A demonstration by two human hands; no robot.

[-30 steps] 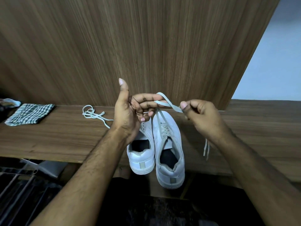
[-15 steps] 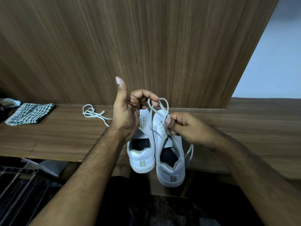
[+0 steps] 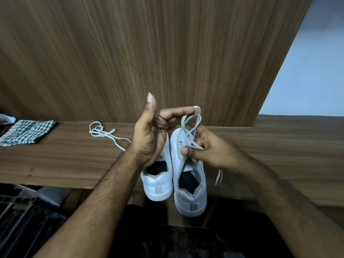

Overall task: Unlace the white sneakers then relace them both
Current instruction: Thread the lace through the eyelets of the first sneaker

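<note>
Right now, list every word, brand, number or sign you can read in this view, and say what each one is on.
None can be read.
Left sneaker: plain grey heel strip, no lettering.
Right sneaker: plain grey heel strip, no lettering.
Checked cloth: pattern only, no text.
Wooden panel and shelf: wood grain only.

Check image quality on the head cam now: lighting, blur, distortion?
Head view: dim, warm light; floor below the shelf near black. Wide-angle bend: wood panel edges splay outward. Both hands, left hand and right hand, and the lace loop look reasonably sharp; white sneakers not blown out. No glare visible.
</note>
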